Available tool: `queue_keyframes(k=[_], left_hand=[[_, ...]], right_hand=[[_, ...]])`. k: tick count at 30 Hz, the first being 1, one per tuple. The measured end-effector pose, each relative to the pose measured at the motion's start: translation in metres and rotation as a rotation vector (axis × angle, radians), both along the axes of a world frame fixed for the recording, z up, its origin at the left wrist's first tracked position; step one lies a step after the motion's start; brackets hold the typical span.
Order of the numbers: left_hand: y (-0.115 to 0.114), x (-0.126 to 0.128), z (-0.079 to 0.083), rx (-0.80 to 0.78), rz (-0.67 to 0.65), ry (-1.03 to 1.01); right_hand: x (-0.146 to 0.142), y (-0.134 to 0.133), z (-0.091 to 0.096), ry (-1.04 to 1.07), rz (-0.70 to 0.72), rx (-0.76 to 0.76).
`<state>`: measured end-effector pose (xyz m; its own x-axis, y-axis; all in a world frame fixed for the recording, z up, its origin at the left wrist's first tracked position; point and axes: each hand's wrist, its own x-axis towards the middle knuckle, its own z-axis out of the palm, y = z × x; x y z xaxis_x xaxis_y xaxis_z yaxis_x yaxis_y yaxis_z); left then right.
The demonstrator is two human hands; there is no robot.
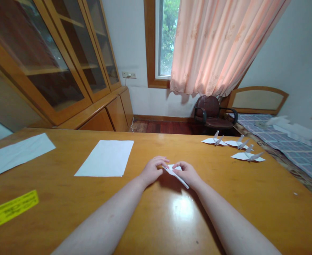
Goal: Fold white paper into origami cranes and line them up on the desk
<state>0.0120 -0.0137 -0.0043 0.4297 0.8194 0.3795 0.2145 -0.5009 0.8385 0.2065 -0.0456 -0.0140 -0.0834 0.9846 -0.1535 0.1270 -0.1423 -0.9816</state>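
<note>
My left hand (pixel 153 170) and my right hand (pixel 186 174) meet near the middle of the wooden table (pixel 177 226). Between them they pinch a folded piece of white paper (pixel 175 175), whose narrow point slants down and to the right past my right hand. Part of the paper is hidden by my fingers. Several finished white origami cranes (pixel 247 155) stand to the right, well apart from both hands. A flat white paper sheet (pixel 105 158) lies to the left of my left hand.
A larger white sheet (pixel 16 156) lies at the table's far left, with a yellow printed strip (pixel 11 209) nearer me. A glass-fronted wooden cabinet (pixel 52 60) stands behind the table. Beyond it are a dark chair (pixel 211 112) and a bed with a blue checked cover (pixel 283 148).
</note>
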Motion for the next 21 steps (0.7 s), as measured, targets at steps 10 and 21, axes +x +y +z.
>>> queue_keyframes(k=[10,21], left_hand=[[0.000,-0.001,0.003,-0.318,0.077,0.026],[0.004,0.002,0.002,-0.505,0.080,-0.240]], right_hand=[[0.003,-0.005,0.017,0.144,0.065,0.079],[0.010,0.002,0.005,-0.095,-0.079,0.091]])
